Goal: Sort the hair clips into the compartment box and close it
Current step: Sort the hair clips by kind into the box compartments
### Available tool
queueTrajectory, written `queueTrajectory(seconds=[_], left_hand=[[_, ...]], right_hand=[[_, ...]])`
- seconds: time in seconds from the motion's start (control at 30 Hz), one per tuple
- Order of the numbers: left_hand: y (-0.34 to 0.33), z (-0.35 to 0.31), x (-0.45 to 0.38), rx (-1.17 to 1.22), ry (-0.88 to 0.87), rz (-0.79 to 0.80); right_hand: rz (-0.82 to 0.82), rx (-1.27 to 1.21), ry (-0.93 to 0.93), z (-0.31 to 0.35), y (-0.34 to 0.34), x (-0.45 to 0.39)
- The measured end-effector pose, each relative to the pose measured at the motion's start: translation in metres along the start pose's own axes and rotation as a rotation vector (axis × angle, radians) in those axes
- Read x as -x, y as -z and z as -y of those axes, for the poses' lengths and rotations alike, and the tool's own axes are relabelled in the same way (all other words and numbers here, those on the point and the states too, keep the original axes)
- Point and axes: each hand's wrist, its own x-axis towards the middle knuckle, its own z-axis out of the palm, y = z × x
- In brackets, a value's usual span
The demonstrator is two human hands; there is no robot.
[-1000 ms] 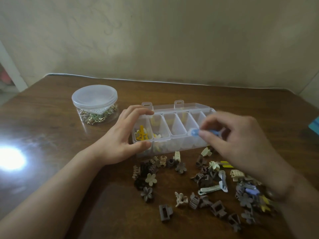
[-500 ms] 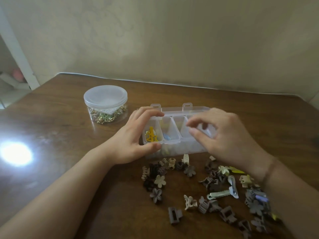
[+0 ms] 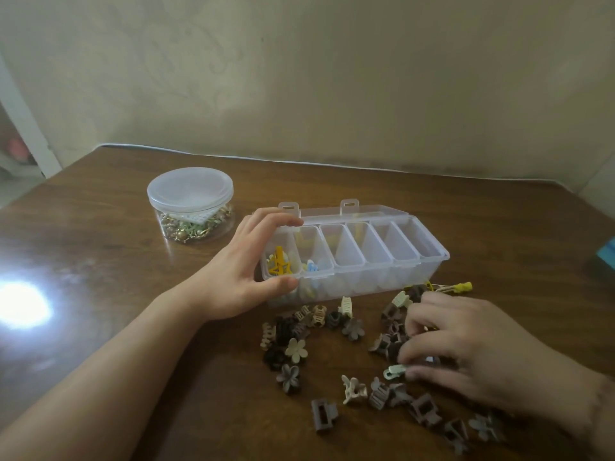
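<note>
Over on the left, a bright spot of light (image 3: 20,304) shines on the smooth brown wooden surface (image 3: 100,234). Next comes a round clear tub (image 3: 190,205) with a milky lid, full of little gold and green bits.

Then the left hand (image 3: 239,271) holds the left end of the compartment box (image 3: 352,257). Its grip is a wide curl, with the fingers over the far rim and the thumb pressed on the near wall. The box is long, see-through plastic, split into a row of small bins. Its lid (image 3: 352,211) lies open at the back, with two little tabs. A yellow clip (image 3: 279,261) sits in the first bin on the left, right by the gripping fingers. A small blue clip (image 3: 311,267) is in the next bin.

Loose hair clips (image 3: 299,337) lie scattered on the surface in front of the box. Most are brown or cream, shaped like flowers, claws and little squares.

On the right, the right hand (image 3: 466,347) rests down on the pile, fingers bent. Its fingertips touch a pale green flat clip (image 3: 395,371) at its end, but I cannot tell if the grip has closed on it. This hand is well apart from the box.
</note>
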Motion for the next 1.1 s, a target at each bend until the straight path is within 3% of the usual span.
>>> queueTrajectory(seconds=[0.1,0.17,0.33,0.43,0.53,0.6,0.77,1.0,1.1], left_hand=[[0.0,0.0,0.0,-0.001,-0.002,0.001],[0.0,-0.001,0.0,-0.001,-0.005,0.004],[0.0,0.001,0.0,-0.006,-0.008,0.009],[0.0,0.002,0.001,0.015,0.0,0.005],[-0.001,0.003,0.001,0.036,0.001,0.002],[0.0,0.004,0.001,0.031,0.001,0.002],[0.0,0.004,0.001,0.038,0.005,0.01],[-0.001,0.003,0.001,0.055,0.003,0.005],[-0.002,0.004,0.001,0.067,0.007,0.0]], right_hand=[[-0.034,-0.098,-0.026,0.002,0.008,-0.004],[-0.092,-0.293,-0.099,0.005,0.021,-0.014],[-0.364,-0.697,-0.35,0.013,0.037,-0.083],[-0.346,-0.739,-0.481,0.017,0.034,-0.122],[-0.234,-0.518,-0.526,0.023,0.03,-0.137],[-0.233,-0.381,-0.498,0.025,0.03,-0.136],[-0.369,-0.496,-0.317,0.015,0.041,-0.091],[0.012,-0.106,-0.049,-0.005,0.022,0.005],[0.021,-0.15,-0.022,-0.012,0.01,0.017]])
